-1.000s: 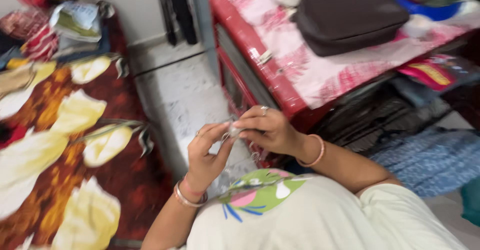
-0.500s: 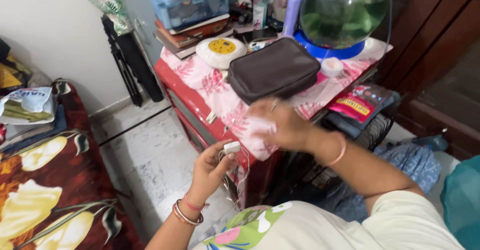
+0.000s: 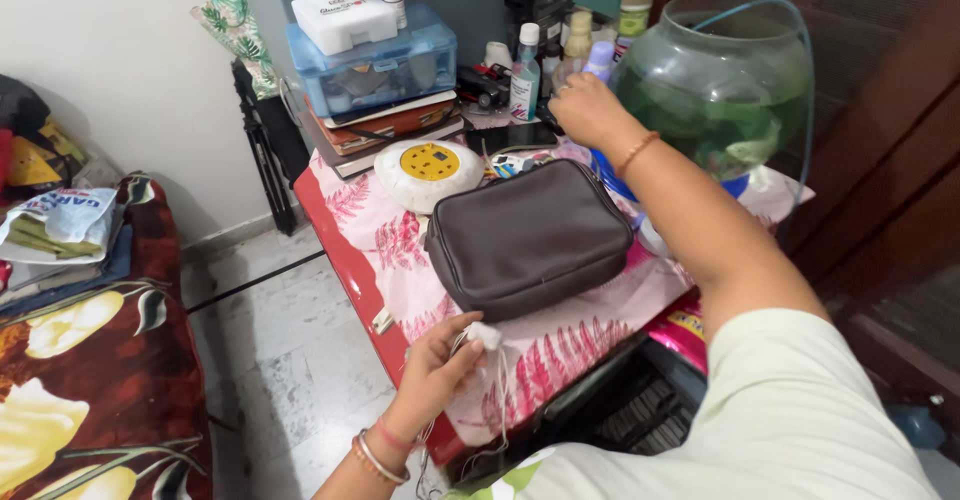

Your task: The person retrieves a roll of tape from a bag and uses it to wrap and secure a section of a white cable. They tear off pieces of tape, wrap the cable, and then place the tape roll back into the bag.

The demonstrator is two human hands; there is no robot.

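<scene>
Holding white wad (image 3: 486, 336) w/ left hand (image 3: 437, 365); right hand (image 3: 588, 110) among bottles (image 3: 523, 72).

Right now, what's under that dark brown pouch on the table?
The dark brown pouch lies on a pink-and-white leaf-print cloth that covers the red table. Anything directly beneath the pouch is hidden.

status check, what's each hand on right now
Left hand shut on small white plug, cord hanging. Right hand among bottles beside fishbowl, grip unclear. Dark pouch between them.
</scene>
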